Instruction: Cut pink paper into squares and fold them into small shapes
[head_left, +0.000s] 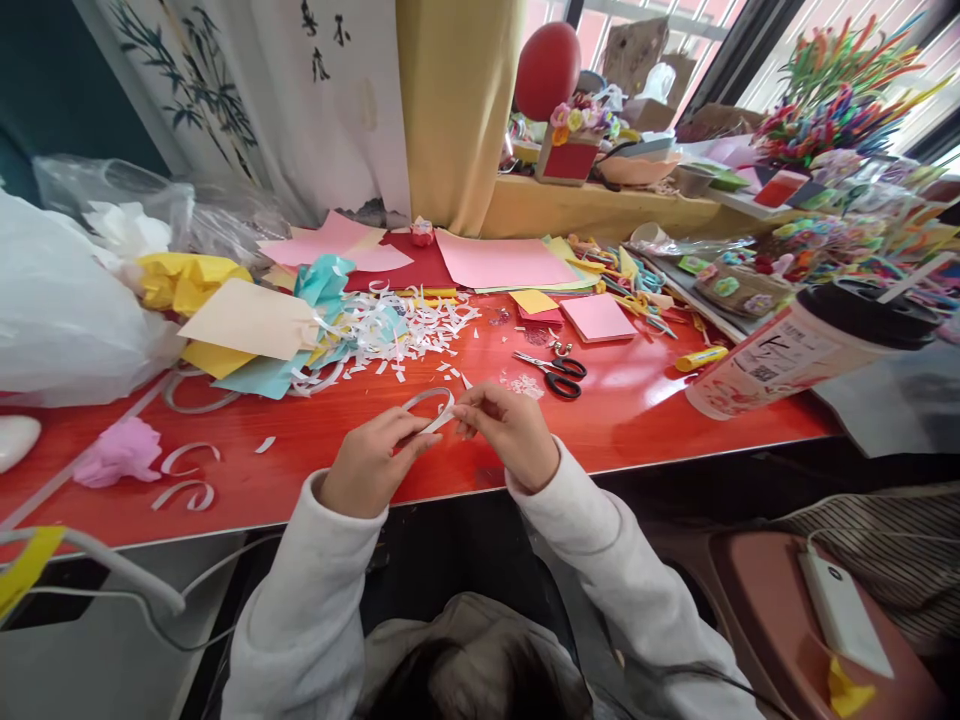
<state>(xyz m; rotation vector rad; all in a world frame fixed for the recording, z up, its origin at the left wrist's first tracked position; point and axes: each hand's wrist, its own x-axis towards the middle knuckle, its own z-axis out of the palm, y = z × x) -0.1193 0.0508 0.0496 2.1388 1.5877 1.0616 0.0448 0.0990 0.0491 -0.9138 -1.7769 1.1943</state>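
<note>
Just above the front of the red table (600, 440), a white paper strip (429, 393) bends into a loop between my hands. My left hand (373, 458) pinches the strip between thumb and fingers. At the strip's other end, my right hand (510, 430) is closed on it with thumb and fingertips; the exact grip is partly hidden. Black-handled scissors (559, 378) lie on the table beyond my right hand, beside a small scatter of white bits (523, 386). Behind my left hand spreads a heap of white paper shreds (390, 325).
A printed drink cup (787, 350) with a black lid leans at the right. Pink square paper (598, 317) and larger pink sheets (502, 262) lie behind. Curled strips (189, 480) and pink crumpled paper (118, 452) are at the left, near a white plastic bag (67, 310).
</note>
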